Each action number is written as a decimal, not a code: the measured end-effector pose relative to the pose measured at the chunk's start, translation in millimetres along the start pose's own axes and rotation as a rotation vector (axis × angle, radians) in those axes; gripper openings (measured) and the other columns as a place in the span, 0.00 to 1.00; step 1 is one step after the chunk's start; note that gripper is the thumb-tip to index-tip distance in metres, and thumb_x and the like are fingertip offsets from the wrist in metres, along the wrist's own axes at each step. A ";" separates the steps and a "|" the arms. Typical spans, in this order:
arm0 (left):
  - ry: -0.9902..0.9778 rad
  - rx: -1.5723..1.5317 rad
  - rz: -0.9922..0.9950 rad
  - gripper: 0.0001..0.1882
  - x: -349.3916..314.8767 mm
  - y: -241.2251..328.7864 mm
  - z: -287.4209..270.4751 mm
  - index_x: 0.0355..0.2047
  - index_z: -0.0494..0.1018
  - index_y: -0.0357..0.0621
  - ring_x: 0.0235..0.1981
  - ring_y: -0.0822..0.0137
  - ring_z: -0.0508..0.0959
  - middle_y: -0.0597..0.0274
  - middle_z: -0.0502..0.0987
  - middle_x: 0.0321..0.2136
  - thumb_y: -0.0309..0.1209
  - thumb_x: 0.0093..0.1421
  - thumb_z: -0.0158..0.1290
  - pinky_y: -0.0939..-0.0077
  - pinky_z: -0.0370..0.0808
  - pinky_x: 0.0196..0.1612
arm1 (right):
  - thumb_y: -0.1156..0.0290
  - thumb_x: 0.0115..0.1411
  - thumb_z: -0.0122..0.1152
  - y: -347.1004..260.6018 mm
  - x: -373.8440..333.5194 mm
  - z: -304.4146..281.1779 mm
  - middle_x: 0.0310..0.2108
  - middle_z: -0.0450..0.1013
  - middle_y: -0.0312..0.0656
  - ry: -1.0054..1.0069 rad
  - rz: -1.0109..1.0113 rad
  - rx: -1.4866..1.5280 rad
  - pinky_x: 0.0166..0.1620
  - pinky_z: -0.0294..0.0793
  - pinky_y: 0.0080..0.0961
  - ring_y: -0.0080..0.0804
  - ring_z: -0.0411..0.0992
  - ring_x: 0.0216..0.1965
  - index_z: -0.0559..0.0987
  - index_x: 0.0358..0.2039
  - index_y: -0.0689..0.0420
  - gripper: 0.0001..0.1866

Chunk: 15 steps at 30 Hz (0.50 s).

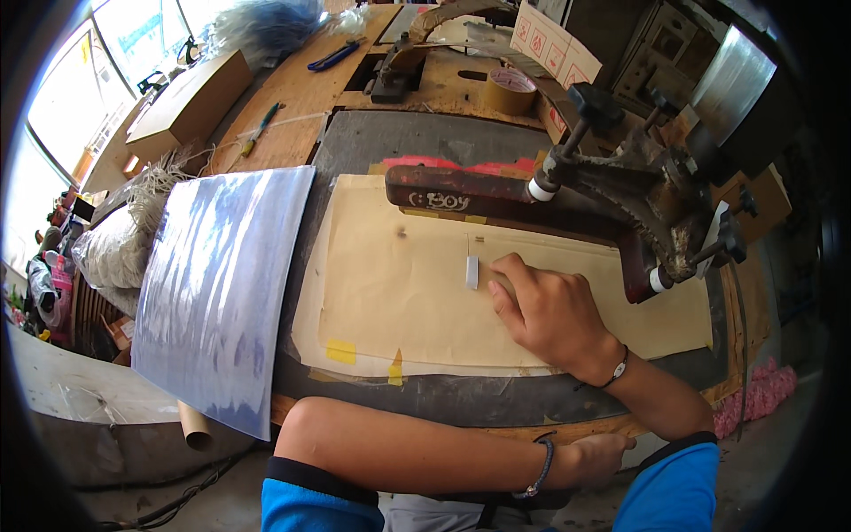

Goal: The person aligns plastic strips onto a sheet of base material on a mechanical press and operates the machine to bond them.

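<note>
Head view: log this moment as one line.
Right hand: over tan paper, right of small white block | Left hand: low in view, grip unclear | Bluish sheet: left of paper

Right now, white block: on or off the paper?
On: white block lies on the paper, well inside its edges, beside the right hand.

white hand-drawn lettering [442,202] is borne on the near side of the dark red bar [510,212]; red square pictograms [554,58] are printed in a row on the tan cardboard flap [551,30] beyond it.
</note>
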<state>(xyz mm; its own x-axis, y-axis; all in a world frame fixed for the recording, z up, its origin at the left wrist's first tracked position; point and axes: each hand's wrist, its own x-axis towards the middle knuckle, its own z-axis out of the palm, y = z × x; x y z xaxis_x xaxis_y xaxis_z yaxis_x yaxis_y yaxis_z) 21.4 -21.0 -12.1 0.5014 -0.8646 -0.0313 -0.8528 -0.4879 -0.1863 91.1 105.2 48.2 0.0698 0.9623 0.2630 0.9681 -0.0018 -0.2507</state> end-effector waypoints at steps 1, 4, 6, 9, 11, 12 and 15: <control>0.005 -0.008 -0.009 0.12 2.3 0.7 2.4 0.38 0.85 0.63 0.46 0.74 0.78 0.81 0.84 0.34 0.39 0.63 0.51 0.69 0.62 0.62 | 0.64 0.67 0.55 0.1 0.5 -0.4 0.19 0.76 0.44 0.005 -0.003 -0.005 0.24 0.76 0.43 0.46 0.78 0.21 0.70 0.38 0.56 0.09; 0.035 -0.051 -0.056 0.12 8.8 5.2 7.6 0.38 0.85 0.60 0.46 0.73 0.78 0.79 0.84 0.35 0.38 0.62 0.51 0.68 0.61 0.63 | 0.65 0.66 0.56 -0.4 -1.9 0.8 0.18 0.75 0.43 0.019 -0.006 -0.001 0.24 0.75 0.42 0.45 0.78 0.20 0.70 0.37 0.55 0.09; 0.024 -0.049 -0.045 0.12 12.6 6.0 10.4 0.38 0.85 0.59 0.45 0.73 0.78 0.79 0.84 0.34 0.38 0.62 0.51 0.67 0.61 0.64 | 0.65 0.66 0.56 -1.0 0.0 -1.1 0.18 0.75 0.42 0.018 -0.010 -0.017 0.23 0.75 0.42 0.45 0.77 0.20 0.70 0.37 0.55 0.09; 0.015 -0.048 -0.050 0.12 11.3 5.9 9.1 0.38 0.85 0.59 0.44 0.73 0.79 0.79 0.84 0.32 0.38 0.62 0.51 0.68 0.61 0.64 | 0.65 0.66 0.56 -0.4 0.2 -0.1 0.18 0.75 0.42 0.022 -0.013 -0.022 0.23 0.74 0.41 0.44 0.77 0.20 0.70 0.37 0.56 0.09; 0.011 -0.025 -0.038 0.12 6.7 4.1 5.5 0.37 0.85 0.59 0.44 0.73 0.79 0.79 0.84 0.32 0.38 0.63 0.51 0.68 0.60 0.64 | 0.65 0.66 0.56 0.1 0.2 0.2 0.18 0.75 0.42 0.029 -0.017 -0.020 0.23 0.74 0.41 0.44 0.77 0.20 0.70 0.37 0.56 0.09; 0.009 -0.005 -0.021 0.12 3.9 2.8 4.3 0.37 0.85 0.60 0.44 0.73 0.79 0.79 0.84 0.31 0.39 0.63 0.50 0.68 0.60 0.64 | 0.65 0.66 0.57 0.1 0.1 0.0 0.18 0.75 0.41 0.032 -0.019 -0.018 0.22 0.74 0.40 0.44 0.77 0.20 0.70 0.37 0.56 0.09; -0.001 0.007 -0.005 0.13 2.1 1.8 0.7 0.37 0.85 0.61 0.44 0.74 0.80 0.79 0.84 0.32 0.40 0.64 0.50 0.68 0.60 0.65 | 0.65 0.66 0.57 0.0 0.2 0.1 0.18 0.75 0.41 0.036 -0.024 -0.016 0.22 0.74 0.40 0.43 0.77 0.20 0.70 0.37 0.56 0.09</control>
<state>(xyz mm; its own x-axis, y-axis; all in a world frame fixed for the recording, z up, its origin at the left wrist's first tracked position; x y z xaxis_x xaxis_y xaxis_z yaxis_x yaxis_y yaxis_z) 21.0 -23.6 -13.2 0.5063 -0.8618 -0.0314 -0.8490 -0.4917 -0.1932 91.1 105.5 48.1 0.0547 0.9517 0.3021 0.9732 0.0168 -0.2293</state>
